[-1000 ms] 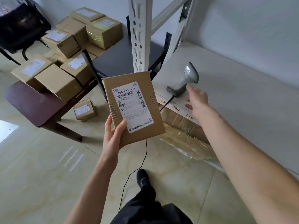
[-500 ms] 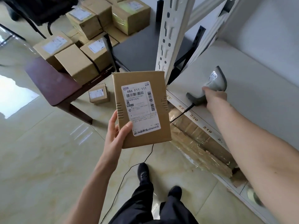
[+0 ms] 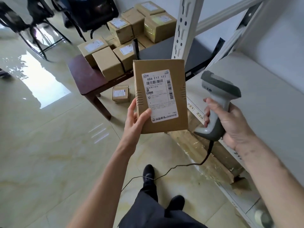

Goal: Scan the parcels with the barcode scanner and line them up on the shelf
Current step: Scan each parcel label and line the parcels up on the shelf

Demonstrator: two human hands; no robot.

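The flat rectangular brown cardboard parcel (image 3: pixel 160 96) stands upright in the air in front of the person, long axis roughly vertical, its broad face turned toward the camera; a white printed label with barcodes (image 3: pixel 160 96) covers most of that face, and the text on it reads upright. The left hand (image 3: pixel 134 119) makes its grip on the parcel's lower left edge, thumb pressed over the front face and fingers behind it. Just to the right, apart from the parcel, the right hand (image 3: pixel 230 124) has its grip clenched round the handle of the grey and white plastic barcode scanner (image 3: pixel 217 102); the scanner's long axis runs up and slightly left, its dark-capped head at the top, and a thin black cable (image 3: pixel 172 168) trails from its base down across the glossy pale tiled floor (image 3: pixel 49 145). Behind the scanner lies the smooth pale board of the white metal shelf (image 3: pixel 263 96). Further back, plain brown cardboard boxes (image 3: pixel 107 63) are heaped on a dark wooden counter (image 3: pixel 85 76).
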